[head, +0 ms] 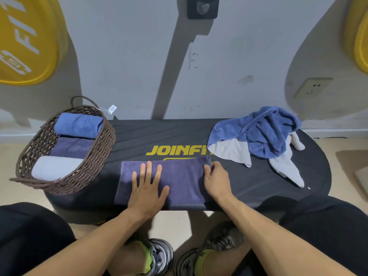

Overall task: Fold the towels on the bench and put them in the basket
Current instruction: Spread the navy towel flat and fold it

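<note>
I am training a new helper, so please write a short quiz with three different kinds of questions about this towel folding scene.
1. How many towels lie in the basket?
2. True or false: the left hand lies flat on the purple towel.
3. What does the right hand grip? A) the purple towel's right edge B) the blue towel C) the basket handle

Key:
1. Three: one blue, one purple, one grey.
2. True.
3. A.

Basket point(95, 154) left, towels point(258, 136) right
</note>
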### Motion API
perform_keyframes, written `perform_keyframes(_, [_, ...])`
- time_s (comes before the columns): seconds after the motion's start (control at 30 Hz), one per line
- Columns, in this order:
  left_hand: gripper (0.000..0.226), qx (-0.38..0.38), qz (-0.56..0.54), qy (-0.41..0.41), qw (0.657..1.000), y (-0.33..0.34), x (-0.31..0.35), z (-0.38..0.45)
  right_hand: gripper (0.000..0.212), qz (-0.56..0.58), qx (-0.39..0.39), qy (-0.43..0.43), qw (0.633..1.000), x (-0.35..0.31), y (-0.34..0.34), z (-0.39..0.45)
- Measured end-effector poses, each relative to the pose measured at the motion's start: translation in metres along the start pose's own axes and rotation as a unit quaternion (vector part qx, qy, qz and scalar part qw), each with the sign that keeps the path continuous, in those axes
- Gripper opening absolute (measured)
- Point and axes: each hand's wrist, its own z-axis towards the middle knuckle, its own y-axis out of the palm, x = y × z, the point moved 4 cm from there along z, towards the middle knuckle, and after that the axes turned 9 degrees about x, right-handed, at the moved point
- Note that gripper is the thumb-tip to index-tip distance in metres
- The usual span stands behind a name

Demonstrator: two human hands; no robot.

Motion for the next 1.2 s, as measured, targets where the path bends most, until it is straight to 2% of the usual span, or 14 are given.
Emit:
perform_keyframes(0.13, [0.078,0.01,-0.031,-0.019,0.999,-0.006,0.007,0.001,0.027,0.021,0.046,-0.014,0.999,0.002,-0.012,0.0])
perform_keyframes(0.37, [0.065,0.032,-0.056,0.035,0.997,-0.006,0.023,0.003,0.03,0.022,0.062,-0.016,0.998,0.016,-0.057,0.037])
perform_keyframes(0.5, [0.064,0.044,-0.018,0.053,0.997,-0.005,0.03,0.004,0.028,-0.025,0.079,-0.022,0.996,0.024,-0.077,0.052])
perform_keyframes(0.67, [0.065,0.042,0.008,0.074,0.996,0.003,0.029,0.004,0.023,-0.154,0.053,0.017,0.987,0.028,-0.07,0.052])
perform_keyframes(0.8, [0.063,0.033,-0.018,0.061,0.997,0.001,0.03,0.007,0.019,-0.146,0.097,-0.056,0.983,-0.01,-0.071,0.044])
perform_keyframes(0.87, [0.064,0.011,-0.015,0.062,0.998,-0.002,0.031,0.011,0.015,-0.106,0.073,-0.088,0.988,-0.032,-0.063,0.034])
perform_keyframes(0.93, [0.059,-0.027,-0.119,0.026,0.992,-0.008,0.033,0.021,0.01,-0.05,0.028,-0.111,0.992,-0.049,-0.049,0.016])
perform_keyframes(0.97, [0.048,-0.029,-0.24,-0.023,0.97,-0.017,0.035,0.027,0.008,-0.028,0.012,-0.126,0.992,-0.055,-0.041,0.005])
perform_keyframes(1.0, [0.034,-0.026,-0.393,-0.093,0.914,-0.03,0.035,0.032,0.008,-0.011,-0.001,-0.142,0.99,-0.06,-0.033,-0.004])
perform_keyframes(1.07, [0.022,-0.087,-0.646,-0.207,0.73,-0.048,0.044,0.037,0.005,0.024,-0.03,-0.157,0.987,-0.066,-0.017,-0.02])
perform_keyframes(1.1, [0.026,-0.124,-0.711,-0.234,0.652,-0.054,0.048,0.038,0.005,0.051,-0.06,-0.152,0.985,-0.068,-0.008,-0.026])
perform_keyframes(1.13, [0.03,-0.146,-0.744,-0.241,0.606,-0.057,0.051,0.038,0.009,0.087,-0.105,-0.137,0.981,-0.07,0.001,-0.032])
perform_keyframes(1.17, [0.032,-0.148,-0.757,-0.237,0.591,-0.06,0.052,0.036,0.014,0.125,-0.158,-0.118,0.972,-0.071,0.009,-0.039])
perform_keyframes(1.2, [0.032,-0.135,-0.758,-0.238,0.592,-0.062,0.051,0.034,0.018,0.152,-0.204,-0.105,0.961,-0.072,0.016,-0.044])
